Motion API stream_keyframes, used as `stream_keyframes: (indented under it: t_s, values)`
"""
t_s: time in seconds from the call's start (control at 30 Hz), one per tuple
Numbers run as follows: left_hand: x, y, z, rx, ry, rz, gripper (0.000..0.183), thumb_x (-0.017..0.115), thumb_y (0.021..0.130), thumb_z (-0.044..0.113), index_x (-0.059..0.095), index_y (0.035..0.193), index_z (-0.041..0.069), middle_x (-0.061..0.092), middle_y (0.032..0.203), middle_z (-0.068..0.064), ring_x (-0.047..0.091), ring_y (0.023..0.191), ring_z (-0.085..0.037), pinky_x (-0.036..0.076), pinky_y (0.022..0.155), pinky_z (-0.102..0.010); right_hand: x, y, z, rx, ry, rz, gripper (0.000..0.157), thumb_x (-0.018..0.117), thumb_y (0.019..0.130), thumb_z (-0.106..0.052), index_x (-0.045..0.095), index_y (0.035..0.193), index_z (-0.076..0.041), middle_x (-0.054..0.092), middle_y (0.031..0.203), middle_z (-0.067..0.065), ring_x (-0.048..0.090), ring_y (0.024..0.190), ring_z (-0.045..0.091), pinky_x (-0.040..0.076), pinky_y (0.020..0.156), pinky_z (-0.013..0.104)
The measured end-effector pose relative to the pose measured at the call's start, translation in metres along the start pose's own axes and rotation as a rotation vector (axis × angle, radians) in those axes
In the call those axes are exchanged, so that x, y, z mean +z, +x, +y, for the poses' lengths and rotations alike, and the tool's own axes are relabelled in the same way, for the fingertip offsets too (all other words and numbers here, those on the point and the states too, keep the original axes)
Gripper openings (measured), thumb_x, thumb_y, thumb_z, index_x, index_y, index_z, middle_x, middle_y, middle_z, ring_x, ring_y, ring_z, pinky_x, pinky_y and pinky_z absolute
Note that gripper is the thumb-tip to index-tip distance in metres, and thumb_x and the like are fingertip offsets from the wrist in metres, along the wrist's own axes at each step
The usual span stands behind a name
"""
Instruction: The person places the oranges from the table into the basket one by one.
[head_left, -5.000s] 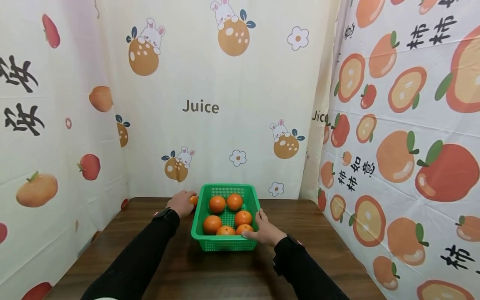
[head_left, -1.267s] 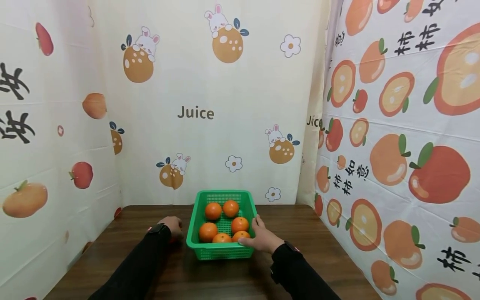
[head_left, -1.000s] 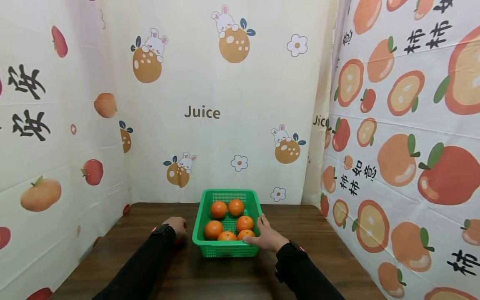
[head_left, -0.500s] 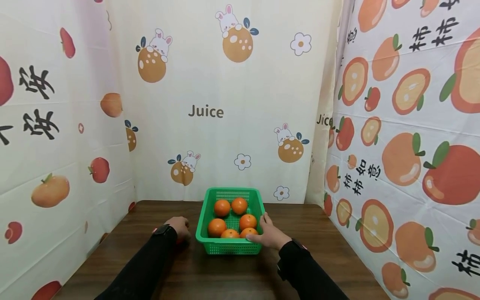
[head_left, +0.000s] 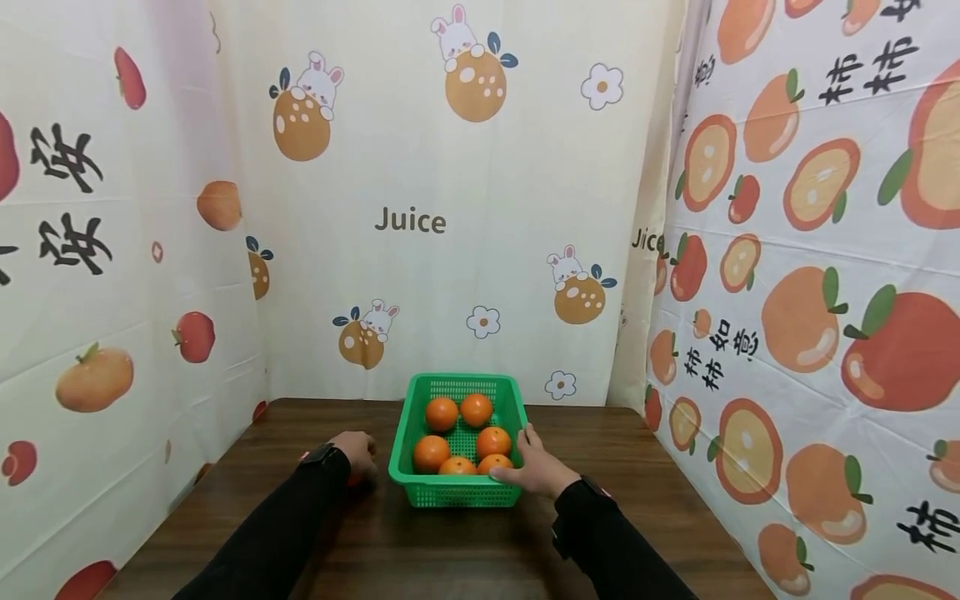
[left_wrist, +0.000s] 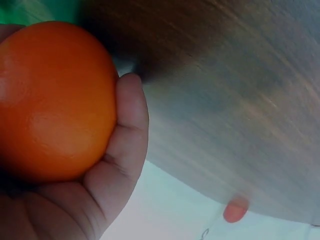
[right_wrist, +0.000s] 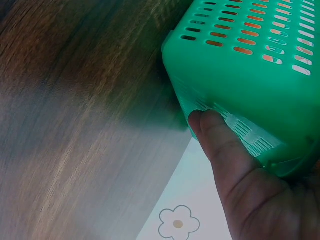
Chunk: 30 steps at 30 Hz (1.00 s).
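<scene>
A green plastic basket stands on the brown table with several oranges in it. Left of the basket, my left hand grips a single orange, palm and fingers curled round it, apart from the basket. That orange is mostly hidden by the hand in the head view. At the basket's front right corner my right hand holds on, thumb over the rim beside the oranges, fingers laid along the outer side wall. The right wrist view shows those fingers against the slotted wall.
Wood-grain table runs under both arms and around the basket. A printed cloth hangs behind the table. Further fruit-patterned cloths close off the left side and the right side.
Since the oldest frame my left hand has come back toward me and left, away from the basket's left side. My right hand has stayed at the corner. The last second shows almost no movement.
</scene>
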<state>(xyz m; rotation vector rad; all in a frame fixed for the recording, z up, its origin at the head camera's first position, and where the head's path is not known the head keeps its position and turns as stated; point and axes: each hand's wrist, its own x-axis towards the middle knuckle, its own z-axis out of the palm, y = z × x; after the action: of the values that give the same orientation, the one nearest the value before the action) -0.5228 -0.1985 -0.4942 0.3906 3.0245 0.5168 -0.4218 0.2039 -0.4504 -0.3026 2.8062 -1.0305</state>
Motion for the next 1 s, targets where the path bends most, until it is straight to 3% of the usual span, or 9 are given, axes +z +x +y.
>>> stream_keyframes:
  t_s: [0.27,0.6,0.87,1.0]
  values:
    - [-0.004,0.002,-0.008,0.029,0.044,-0.006,0.039,0.086,0.074,0.029,0.077,0.107,0.012,0.075,0.104,-0.005,0.065,0.092,-0.023,0.056,0.086,-0.049,0.002,0.003,0.002,0.007,0.017,-0.014,0.111,0.071,0.097,-0.058,0.01,0.17,-0.002,-0.006,0.179,0.02,0.027,0.159,0.048,0.031,0.124,0.065]
    - [-0.025,-0.002,0.005,0.009,0.016,-0.021,0.031,0.084,0.076,0.025,0.076,0.103,0.011,0.07,0.094,-0.002,0.062,0.086,-0.023,0.053,0.081,-0.045,-0.002,0.003,0.0,0.001,0.023,0.009,0.11,0.072,0.097,-0.056,0.011,0.17,0.0,-0.005,0.179,0.02,0.022,0.161,0.048,0.028,0.125,0.066]
    - [-0.029,-0.005,0.011,-0.003,0.032,-0.014,0.022,0.084,0.078,0.026,0.072,0.093,0.016,0.068,0.089,-0.002,0.06,0.083,-0.023,0.052,0.079,-0.045,-0.001,0.001,0.001,0.008,0.03,0.005,0.11,0.072,0.097,-0.057,0.011,0.17,-0.001,-0.005,0.179,0.019,0.022,0.161,0.048,0.028,0.125,0.066]
    - [-0.031,-0.005,0.012,-0.005,0.023,-0.02,0.027,0.085,0.078,0.026,0.074,0.1,0.013,0.069,0.091,-0.002,0.061,0.085,-0.023,0.053,0.081,-0.046,-0.001,0.001,0.002,0.006,0.025,0.008,0.11,0.072,0.097,-0.057,0.012,0.17,-0.001,-0.005,0.18,0.019,0.023,0.161,0.048,0.029,0.125,0.066]
